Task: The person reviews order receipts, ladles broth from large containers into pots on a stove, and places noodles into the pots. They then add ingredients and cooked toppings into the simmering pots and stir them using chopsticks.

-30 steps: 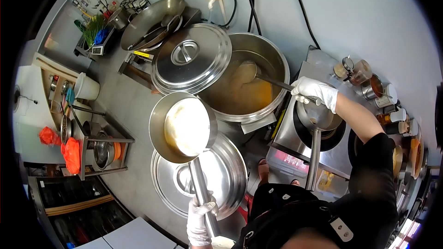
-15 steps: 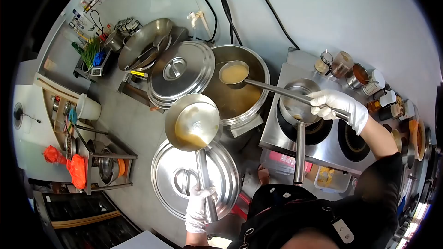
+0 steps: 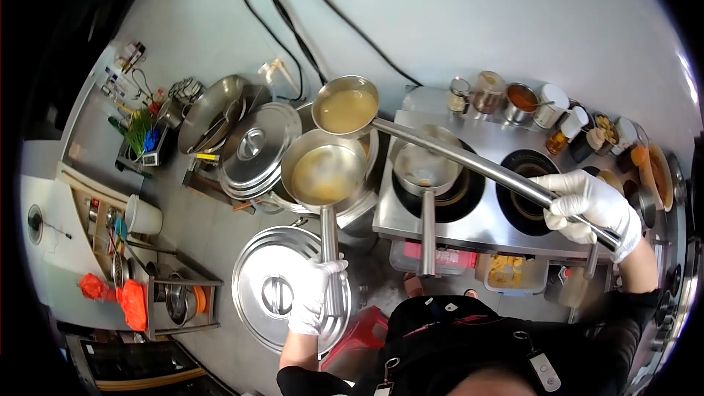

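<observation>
My gloved left hand (image 3: pixel 314 295) is closed round the handle of a steel saucepan (image 3: pixel 345 191) with some yellowish broth in it. The pan is over the near part of a large stockpot (image 3: pixel 372 148), hiding most of its opening. In my gloved right hand (image 3: pixel 587 209) is the long handle of a ladle (image 3: pixel 370 122), its bowl full of cloudy broth. That bowl is up above the stockpot, just beyond the saucepan's far rim. A second saucepan (image 3: pixel 427 169) stands on the left burner, its handle toward me.
A big steel lid (image 3: pixel 253 264) lies below the stockpot, another lid (image 3: pixel 275 128) to its left. Seasoning jars (image 3: pixel 488 92) and a pot of red sauce (image 3: pixel 521 103) line the back of the stove (image 3: pixel 484 128). A red stool (image 3: pixel 359 337) is near my feet.
The ladle has risen out of the stockpot with broth, my right hand moving right and lower. My left hand has brought the saucepan over the stockpot. The view has shifted too.
</observation>
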### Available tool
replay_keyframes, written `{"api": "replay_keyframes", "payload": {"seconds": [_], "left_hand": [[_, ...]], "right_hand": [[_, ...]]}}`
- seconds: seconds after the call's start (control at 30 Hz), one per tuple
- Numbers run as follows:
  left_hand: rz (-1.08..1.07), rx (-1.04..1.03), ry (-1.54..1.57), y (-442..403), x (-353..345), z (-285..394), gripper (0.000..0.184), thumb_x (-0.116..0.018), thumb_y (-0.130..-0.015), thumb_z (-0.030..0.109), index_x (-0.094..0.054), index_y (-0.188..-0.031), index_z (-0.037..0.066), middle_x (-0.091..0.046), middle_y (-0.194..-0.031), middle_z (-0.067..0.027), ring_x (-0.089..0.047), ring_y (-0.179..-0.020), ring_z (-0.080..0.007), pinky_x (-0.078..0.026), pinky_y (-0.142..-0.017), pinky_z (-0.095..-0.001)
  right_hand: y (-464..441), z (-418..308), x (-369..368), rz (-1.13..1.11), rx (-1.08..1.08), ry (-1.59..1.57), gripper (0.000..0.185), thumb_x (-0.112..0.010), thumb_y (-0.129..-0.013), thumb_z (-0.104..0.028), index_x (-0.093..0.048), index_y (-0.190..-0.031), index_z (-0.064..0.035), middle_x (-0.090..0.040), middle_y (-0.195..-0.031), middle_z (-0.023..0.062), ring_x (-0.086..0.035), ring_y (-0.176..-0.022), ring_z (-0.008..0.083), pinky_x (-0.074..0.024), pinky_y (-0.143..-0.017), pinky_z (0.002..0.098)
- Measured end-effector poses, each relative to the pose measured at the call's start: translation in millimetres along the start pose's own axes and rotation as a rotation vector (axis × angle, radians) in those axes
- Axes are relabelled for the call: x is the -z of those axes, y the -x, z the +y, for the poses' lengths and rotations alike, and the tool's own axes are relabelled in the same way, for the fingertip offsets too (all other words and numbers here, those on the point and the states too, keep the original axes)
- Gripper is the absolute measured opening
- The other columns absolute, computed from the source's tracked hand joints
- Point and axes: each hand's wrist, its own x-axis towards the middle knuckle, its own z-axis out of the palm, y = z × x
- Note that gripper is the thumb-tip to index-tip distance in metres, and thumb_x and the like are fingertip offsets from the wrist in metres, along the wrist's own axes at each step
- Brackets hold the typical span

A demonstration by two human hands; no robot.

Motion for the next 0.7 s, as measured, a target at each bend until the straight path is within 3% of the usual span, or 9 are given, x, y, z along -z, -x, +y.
{"api": "replay_keyframes", "payload": {"seconds": [0.1, 0.33, 0.57, 0.7], "left_hand": [[-0.058, -0.020, 0.005, 1, -45, 8, 0.022, -0.065, -0.078, 0.003, -0.056, -0.097, -0.004, -0.057, -0.064, -0.0074, -0.055, -0.052, -0.0149, -0.046, -0.050, -0.0255], [-0.297, -0.024, -0.089, 22, -156, -7, 0.028, -0.066, -0.077, 0.001, -0.056, -0.102, -0.007, -0.059, -0.072, -0.0071, -0.057, -0.057, -0.0154, -0.048, -0.052, -0.0275], [-0.456, 0.090, -0.147, 36, -258, -52, 0.033, -0.070, -0.076, 0.005, -0.056, -0.104, -0.007, -0.059, -0.075, -0.0070, -0.058, -0.060, -0.0154, -0.048, -0.054, -0.0278], [-0.531, 0.153, -0.140, 32, -306, -84, 0.033, -0.069, -0.077, 0.005, -0.056, -0.104, -0.007, -0.060, -0.076, -0.0073, -0.059, -0.062, -0.0150, -0.049, -0.055, -0.0267]], "right_hand": [[55, 12, 14, 0.086, 0.017, -0.048, 0.053, -0.064, -0.079, 0.004, -0.048, -0.130, 0.0013, -0.058, -0.068, 0.0088, -0.045, -0.040, 0.0066, -0.0318, -0.033, 0.0192], [157, 50, 49, 0.295, -0.015, 0.101, 0.058, -0.061, -0.079, 0.006, -0.043, -0.135, -0.0001, -0.059, -0.070, 0.0082, -0.046, -0.041, 0.0065, -0.0336, -0.034, 0.0197], [231, 93, 91, 0.370, -0.092, 0.237, 0.053, -0.054, -0.085, 0.002, -0.042, -0.137, -0.0037, -0.061, -0.090, 0.0026, -0.044, -0.053, 0.0027, -0.0360, -0.045, 0.0167], [250, 125, 117, 0.446, -0.108, 0.316, 0.048, -0.050, -0.088, 0.003, -0.044, -0.135, -0.0057, -0.064, -0.094, 0.0026, -0.043, -0.047, 0.0012, -0.0373, -0.041, 0.0166]]}}
